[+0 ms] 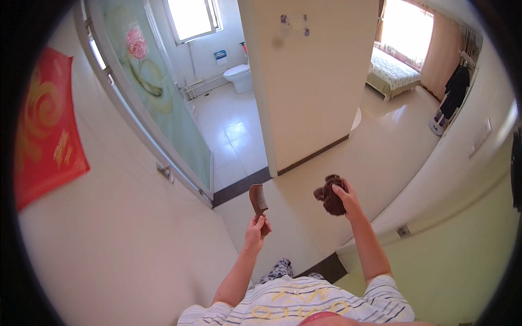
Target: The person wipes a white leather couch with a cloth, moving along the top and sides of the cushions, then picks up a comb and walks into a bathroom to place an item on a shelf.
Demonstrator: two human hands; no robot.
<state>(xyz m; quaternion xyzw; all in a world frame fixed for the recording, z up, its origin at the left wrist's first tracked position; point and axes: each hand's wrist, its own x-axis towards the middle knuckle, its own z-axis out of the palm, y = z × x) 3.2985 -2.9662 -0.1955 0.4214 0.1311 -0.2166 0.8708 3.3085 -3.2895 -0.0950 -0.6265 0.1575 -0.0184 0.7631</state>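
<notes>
My left hand [257, 231] grips a brown comb [258, 199] by its handle. The comb is upright in the view, its fine teeth facing right. A bunched dark brown cloth [332, 199] is in my right hand [348, 196], the thumb pressed over it. Folds hide the cloth's full shape. Both hands are apart, held out in front of my striped shirt.
A frosted sliding door [163, 102] stands at the left of a bathroom doorway with a dark threshold [242, 187]. Beyond is a toilet [240, 77]. A wall [314, 89] separates it from a room with a bed [393, 71]. A red hanging [53, 130] is on the left wall.
</notes>
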